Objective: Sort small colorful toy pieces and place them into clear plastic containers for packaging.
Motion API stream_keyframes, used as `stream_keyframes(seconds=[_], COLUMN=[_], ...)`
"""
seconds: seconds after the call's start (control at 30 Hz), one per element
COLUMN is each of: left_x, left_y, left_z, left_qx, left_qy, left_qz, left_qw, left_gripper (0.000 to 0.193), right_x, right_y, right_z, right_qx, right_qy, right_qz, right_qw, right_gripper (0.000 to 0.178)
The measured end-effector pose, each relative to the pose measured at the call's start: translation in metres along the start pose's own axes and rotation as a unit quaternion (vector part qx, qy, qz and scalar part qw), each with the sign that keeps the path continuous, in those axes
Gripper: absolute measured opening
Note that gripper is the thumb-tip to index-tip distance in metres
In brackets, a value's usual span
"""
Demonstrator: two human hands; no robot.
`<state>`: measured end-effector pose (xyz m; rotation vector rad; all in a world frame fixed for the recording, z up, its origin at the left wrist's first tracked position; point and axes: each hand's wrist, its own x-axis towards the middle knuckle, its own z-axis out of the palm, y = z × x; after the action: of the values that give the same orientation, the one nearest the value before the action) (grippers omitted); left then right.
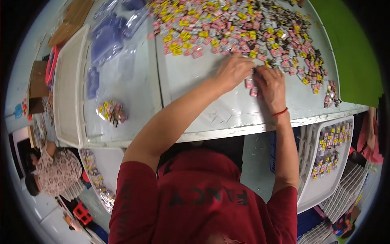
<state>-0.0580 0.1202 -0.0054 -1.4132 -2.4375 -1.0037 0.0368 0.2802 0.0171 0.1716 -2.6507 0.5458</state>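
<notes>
A large heap of small wrapped packets (227,30), pink, yellow, silver and dark, spreads over the far part of the table (191,83). At its near edge my left hand (236,70) has its fingers bent together, tips down among the packets. My right hand (272,83), with a red cord at the wrist, curls its fingers close beside it. What either hand pinches is hidden by the fingers. Between the hands, a pink packet (249,83) lies on the table, with another pink packet (254,92) just nearer. Flat clear plastic (217,115) lies near the front edge.
Left of a seam are blue-tinted plastic trays (106,42), a clear bag of packets (111,112) and a white tray (69,87). Another small cluster of packets (332,95) sits at right. Below right stands a white rack tray (327,162) with bagged packets. A co-worker (57,171) is at far left.
</notes>
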Motion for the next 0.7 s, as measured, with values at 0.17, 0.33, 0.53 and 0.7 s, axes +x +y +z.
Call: stream_keyframes(seconds=[0.17, 0.33, 0.53, 0.7], left_x=[0.016, -0.042, -0.092, -0.103], left_y=[-0.002, -0.009, -0.015, -0.024], left_z=[-0.061, -0.142, -0.123, -0.107], left_qx=[-0.079, -0.089, -0.096, -0.071], left_qy=[-0.098, -0.107, -0.187, -0.169], left_qz=[-0.083, -0.049, 0.038, 0.102], left_qw=[0.989, 0.989, 0.977, 0.978], left_gripper=[0.021, 0.022, 0.024, 0.025], right_x=[-0.007, -0.031, -0.042, -0.040], right_y=[-0.009, -0.095, -0.141, -0.137], right_z=[-0.002, -0.023, 0.018, 0.029], right_qx=[-0.031, 0.141, 0.140, 0.100], right_qy=[0.008, 0.020, -0.016, -0.012], right_qz=[0.025, 0.109, 0.075, 0.061], right_qw=[0.999, 0.984, 0.987, 0.993], right_gripper=[0.022, 0.025, 0.023, 0.028])
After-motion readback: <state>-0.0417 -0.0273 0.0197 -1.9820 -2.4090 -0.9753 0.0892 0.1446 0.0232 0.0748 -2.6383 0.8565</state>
